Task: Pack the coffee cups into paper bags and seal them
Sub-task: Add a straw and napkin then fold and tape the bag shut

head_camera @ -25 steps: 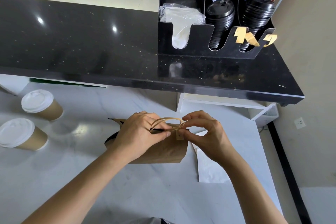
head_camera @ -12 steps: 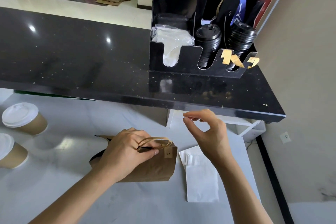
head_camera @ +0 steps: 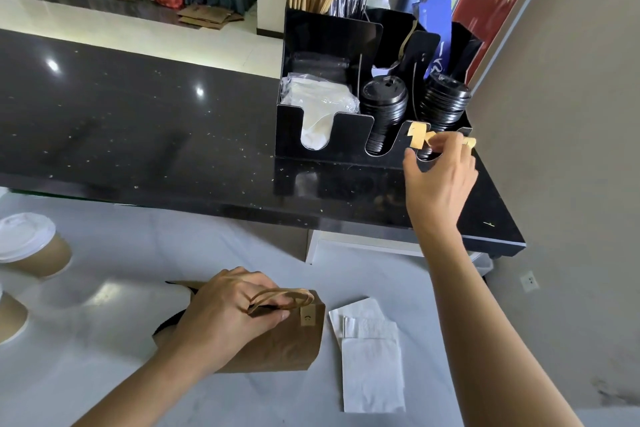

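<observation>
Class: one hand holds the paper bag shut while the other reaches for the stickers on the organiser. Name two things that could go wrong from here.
1. The right hand picks at stickers crowded on the organiser edge; it might peel two or tear one.
2. Only the left hand pins the paper bag by its handles; one sticker holds it, so the top could gape.

One head-worn wide-angle view, looking forward and down over the white table (head_camera: 145,392), close above both forearms, with the black organizer (head_camera: 332,163) further ahead, edges bowed.
</observation>
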Available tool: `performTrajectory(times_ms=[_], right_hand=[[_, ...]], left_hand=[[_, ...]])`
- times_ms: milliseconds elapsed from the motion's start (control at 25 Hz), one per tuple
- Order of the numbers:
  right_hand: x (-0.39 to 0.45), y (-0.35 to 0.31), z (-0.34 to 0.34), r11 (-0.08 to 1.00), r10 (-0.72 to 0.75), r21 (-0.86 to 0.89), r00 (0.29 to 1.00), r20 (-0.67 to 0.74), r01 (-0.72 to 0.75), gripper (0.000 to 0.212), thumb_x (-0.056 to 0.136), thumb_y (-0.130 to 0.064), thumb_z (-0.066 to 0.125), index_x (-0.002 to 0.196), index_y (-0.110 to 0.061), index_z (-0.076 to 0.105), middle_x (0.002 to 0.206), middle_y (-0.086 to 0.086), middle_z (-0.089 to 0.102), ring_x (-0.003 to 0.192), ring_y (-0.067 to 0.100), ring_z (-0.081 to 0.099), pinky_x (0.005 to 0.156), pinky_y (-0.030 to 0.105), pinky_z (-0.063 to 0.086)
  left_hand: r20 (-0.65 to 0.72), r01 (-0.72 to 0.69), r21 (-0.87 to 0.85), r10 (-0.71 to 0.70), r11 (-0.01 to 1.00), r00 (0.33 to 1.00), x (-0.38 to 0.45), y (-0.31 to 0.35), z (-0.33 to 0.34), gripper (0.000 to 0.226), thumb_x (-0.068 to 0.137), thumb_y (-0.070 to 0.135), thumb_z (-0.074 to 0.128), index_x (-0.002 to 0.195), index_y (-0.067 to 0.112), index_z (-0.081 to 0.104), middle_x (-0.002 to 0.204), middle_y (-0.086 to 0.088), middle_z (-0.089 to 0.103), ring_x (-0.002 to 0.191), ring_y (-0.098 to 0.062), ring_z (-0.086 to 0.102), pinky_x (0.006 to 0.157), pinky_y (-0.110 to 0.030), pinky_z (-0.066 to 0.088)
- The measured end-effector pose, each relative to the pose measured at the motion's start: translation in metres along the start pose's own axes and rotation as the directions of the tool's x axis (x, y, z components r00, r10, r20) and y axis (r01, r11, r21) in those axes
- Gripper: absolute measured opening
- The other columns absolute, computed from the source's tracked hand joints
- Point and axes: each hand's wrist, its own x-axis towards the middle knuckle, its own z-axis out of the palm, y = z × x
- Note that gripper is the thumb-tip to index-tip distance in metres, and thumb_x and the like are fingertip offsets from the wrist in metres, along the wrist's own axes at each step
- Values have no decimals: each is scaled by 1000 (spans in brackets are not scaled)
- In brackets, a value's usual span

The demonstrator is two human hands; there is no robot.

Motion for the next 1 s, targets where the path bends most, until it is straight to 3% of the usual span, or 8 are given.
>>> performTrajectory(times_ms=[120, 240, 560, 760, 1000], right_hand=[[8, 5, 10, 956, -99, -270, 992, 82, 117, 58, 82, -19, 78, 132, -19, 47, 119, 11, 59, 109, 34, 53, 93, 46, 37], [14, 12, 20, 917, -140, -359, 982, 127, 177, 68, 81, -14, 80, 138, -20, 43, 115, 11, 60, 108, 36, 53, 94, 50, 37], [30, 19, 24, 930, -260, -272, 966, -14, 247, 19, 96, -13, 52, 113, -16, 61, 96, 6, 67, 90, 32, 55, 86, 45, 33], [24, 24, 23, 927, -335, -219, 935, -116, 305, 17, 100, -20, 51, 99, -16, 68, 89, 3, 65, 84, 28, 52, 82, 41, 30], [-10, 20, 19, 920, -387, -112, 914, -118, 375, 10, 97, -20, 63, 93, -19, 72, 93, 1, 66, 86, 24, 53, 80, 37, 27]], left_hand=[[6, 0, 4, 0, 1000, 1000, 1, 0, 0, 7, 85, 49, 77, 91, 48, 78, 98, 35, 68, 96, -1, 58, 83, -30, 47], [9, 6, -3, -6, 1000, 1000, 0, -1, 0, 6, 85, 49, 76, 91, 48, 78, 98, 35, 68, 98, -2, 57, 83, -29, 46], [9, 11, 2, -11, 1000, 1000, -1, 0, 0, 7, 85, 49, 77, 92, 49, 78, 100, 37, 66, 100, 2, 55, 85, -23, 45], [4, 9, -19, -9, 1000, 1000, -1, 2, -1, 6, 84, 44, 79, 91, 46, 79, 98, 34, 68, 98, 2, 56, 85, -21, 44], [-3, 6, -33, -7, 999, 1000, -2, 0, 1, 7, 83, 43, 81, 90, 46, 79, 97, 33, 68, 97, 1, 58, 85, -21, 44]])
